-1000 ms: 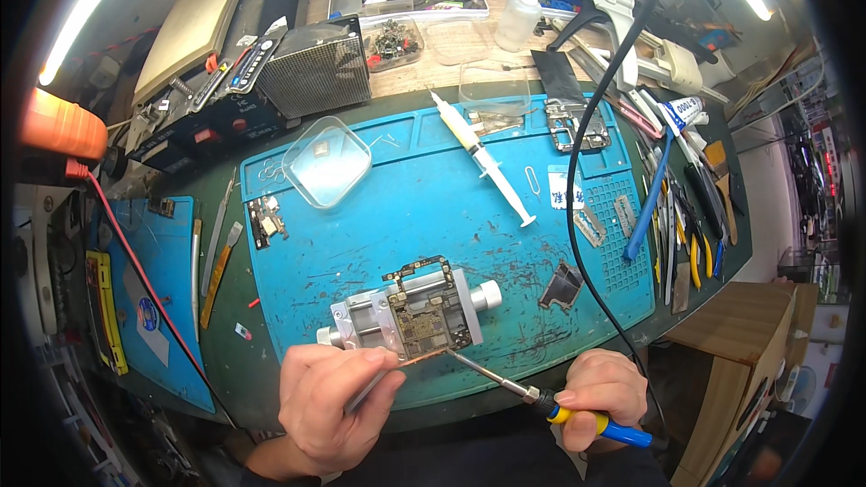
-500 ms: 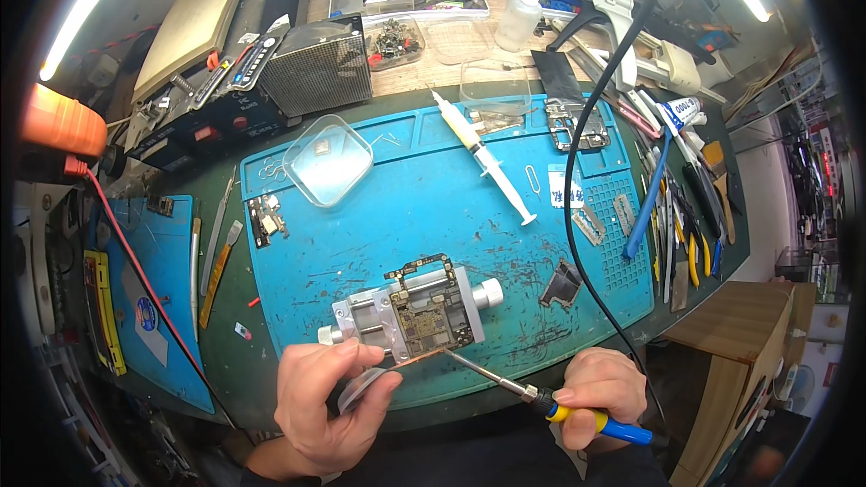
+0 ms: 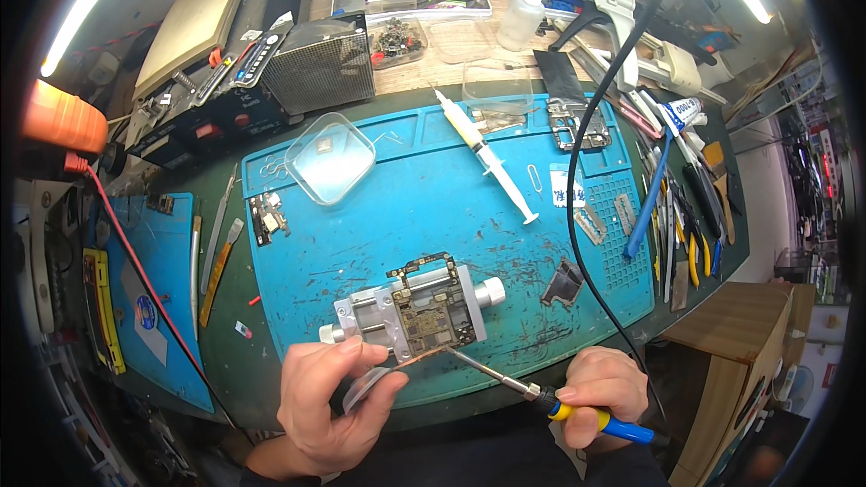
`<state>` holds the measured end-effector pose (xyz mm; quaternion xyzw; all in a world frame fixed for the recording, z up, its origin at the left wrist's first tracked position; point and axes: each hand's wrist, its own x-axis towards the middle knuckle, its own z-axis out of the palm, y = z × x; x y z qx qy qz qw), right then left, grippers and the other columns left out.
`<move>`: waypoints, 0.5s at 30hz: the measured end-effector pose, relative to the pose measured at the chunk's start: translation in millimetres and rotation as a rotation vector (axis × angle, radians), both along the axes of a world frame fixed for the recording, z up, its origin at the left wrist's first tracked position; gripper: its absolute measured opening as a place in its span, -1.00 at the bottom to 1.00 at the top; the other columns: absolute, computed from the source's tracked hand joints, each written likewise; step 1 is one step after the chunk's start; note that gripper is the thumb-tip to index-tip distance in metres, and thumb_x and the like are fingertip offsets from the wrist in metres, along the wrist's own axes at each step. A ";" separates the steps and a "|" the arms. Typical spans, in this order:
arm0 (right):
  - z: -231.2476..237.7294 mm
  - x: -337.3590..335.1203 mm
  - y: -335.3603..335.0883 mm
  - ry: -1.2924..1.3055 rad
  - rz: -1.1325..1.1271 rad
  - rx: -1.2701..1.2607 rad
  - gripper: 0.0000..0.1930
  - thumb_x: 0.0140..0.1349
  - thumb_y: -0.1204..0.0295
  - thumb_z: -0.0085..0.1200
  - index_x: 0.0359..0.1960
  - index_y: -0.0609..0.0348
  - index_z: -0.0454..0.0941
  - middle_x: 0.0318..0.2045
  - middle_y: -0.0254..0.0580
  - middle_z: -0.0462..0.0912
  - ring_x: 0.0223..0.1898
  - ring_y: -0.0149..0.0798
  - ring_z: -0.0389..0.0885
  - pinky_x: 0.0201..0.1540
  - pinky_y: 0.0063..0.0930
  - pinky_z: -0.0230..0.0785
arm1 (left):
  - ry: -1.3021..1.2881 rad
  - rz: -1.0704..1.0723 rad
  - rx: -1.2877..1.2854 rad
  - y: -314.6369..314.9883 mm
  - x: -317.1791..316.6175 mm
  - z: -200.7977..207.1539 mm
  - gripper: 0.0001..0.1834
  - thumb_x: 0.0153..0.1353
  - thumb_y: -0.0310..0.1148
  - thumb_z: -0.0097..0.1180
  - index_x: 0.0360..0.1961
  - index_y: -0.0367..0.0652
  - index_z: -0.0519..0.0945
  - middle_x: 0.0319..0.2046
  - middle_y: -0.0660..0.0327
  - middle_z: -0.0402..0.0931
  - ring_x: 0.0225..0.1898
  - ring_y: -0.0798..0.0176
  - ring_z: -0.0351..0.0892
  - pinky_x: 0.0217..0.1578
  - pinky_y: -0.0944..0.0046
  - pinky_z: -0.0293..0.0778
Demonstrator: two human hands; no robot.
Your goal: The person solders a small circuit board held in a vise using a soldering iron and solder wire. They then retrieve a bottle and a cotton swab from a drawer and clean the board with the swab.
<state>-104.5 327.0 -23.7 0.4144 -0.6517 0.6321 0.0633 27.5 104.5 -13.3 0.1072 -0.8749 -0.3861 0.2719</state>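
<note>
Left hand [image 3: 329, 397], near-left of the metal holder [image 3: 473, 305]: fingers pinched on a pale round disc [image 3: 363, 387]. Copper-coloured strip [image 3: 422, 357] runs from the disc to the holder's near side; best kept flat and lightly tensioned, fingers well back from heat. Circuit board [image 3: 426, 317] sits in the holder, toward its right end; long axis roughly near-to-far, far end leaning left. Soldering iron [image 3: 541, 397] slants in from near-right of the holder, tip pointing up-left to the board's near edge, by the strip's end; contact too small to confirm. Light pressure and short dwell seem wise, sparing neighbouring parts. Right hand [image 3: 603, 388], right of the holder: fingers wrapped around the iron's handle.
</note>
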 end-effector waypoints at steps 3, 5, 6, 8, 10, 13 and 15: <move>-0.2 0.4 0.7 -0.006 -0.005 0.000 -0.78 0.24 0.32 0.19 -0.41 0.26 0.64 -0.69 -0.35 0.54 -0.79 -0.46 0.44 -0.75 -0.62 0.22 | -0.002 0.006 0.030 0.7 0.3 1.1 -0.41 -0.04 -0.50 0.49 0.04 -0.30 0.48 -0.31 0.17 0.66 -0.40 0.24 0.52 -0.36 0.33 0.46; -0.5 0.6 0.6 -0.013 -0.012 -0.006 -0.78 0.25 0.32 0.19 -0.41 0.26 0.64 -0.69 -0.35 0.54 -0.79 -0.46 0.44 -0.75 -0.62 0.22 | 0.005 -0.002 0.036 -0.2 0.3 0.4 -0.39 -0.02 -0.49 0.49 0.06 -0.31 0.46 -0.31 0.13 0.65 -0.41 0.26 0.52 -0.40 0.35 0.46; -0.5 0.8 0.4 -0.012 -0.010 -0.003 -0.77 0.25 0.32 0.19 -0.41 0.26 0.64 -0.69 -0.35 0.55 -0.79 -0.46 0.44 -0.75 -0.62 0.22 | 0.009 -0.006 0.039 -0.7 0.6 -0.3 -0.38 -0.01 -0.48 0.49 0.07 -0.32 0.45 -0.31 0.11 0.65 -0.41 0.27 0.52 -0.43 0.36 0.46; -0.2 1.1 -0.2 -0.010 -0.008 0.005 -0.77 0.25 0.31 0.19 -0.42 0.25 0.64 -0.69 -0.35 0.55 -0.79 -0.46 0.45 -0.75 -0.62 0.22 | 0.042 -0.004 0.083 -0.5 2.0 -4.1 -0.34 0.01 -0.48 0.48 0.11 -0.33 0.41 -0.30 0.06 0.63 -0.42 0.30 0.52 -0.47 0.39 0.45; 1.0 1.6 -2.8 -0.011 -0.010 0.003 -0.77 0.25 0.31 0.19 -0.41 0.25 0.64 -0.69 -0.36 0.55 -0.79 -0.46 0.45 -0.74 -0.62 0.23 | 0.063 -0.014 0.104 -1.5 2.8 -7.2 -0.29 0.02 -0.48 0.47 0.17 -0.35 0.35 -0.28 0.02 0.62 -0.43 0.33 0.51 -0.50 0.42 0.44; 2.6 2.1 -4.2 -0.010 -0.008 0.007 -0.77 0.26 0.31 0.19 -0.41 0.25 0.64 -0.69 -0.36 0.55 -0.78 -0.46 0.46 -0.74 -0.62 0.23 | 0.082 -0.040 0.109 -5.0 3.8 -9.3 -0.20 0.04 -0.49 0.46 0.24 -0.35 0.25 -0.25 -0.01 0.60 -0.45 0.37 0.49 -0.52 0.45 0.42; 2.7 2.2 -4.2 -0.012 -0.001 0.011 -0.77 0.26 0.31 0.19 -0.41 0.25 0.64 -0.69 -0.36 0.55 -0.78 -0.46 0.46 -0.74 -0.62 0.23 | 0.098 -0.050 0.122 -6.2 3.8 -9.7 -0.16 0.04 -0.50 0.46 0.27 -0.33 0.21 -0.22 -0.01 0.59 -0.46 0.38 0.48 -0.51 0.45 0.41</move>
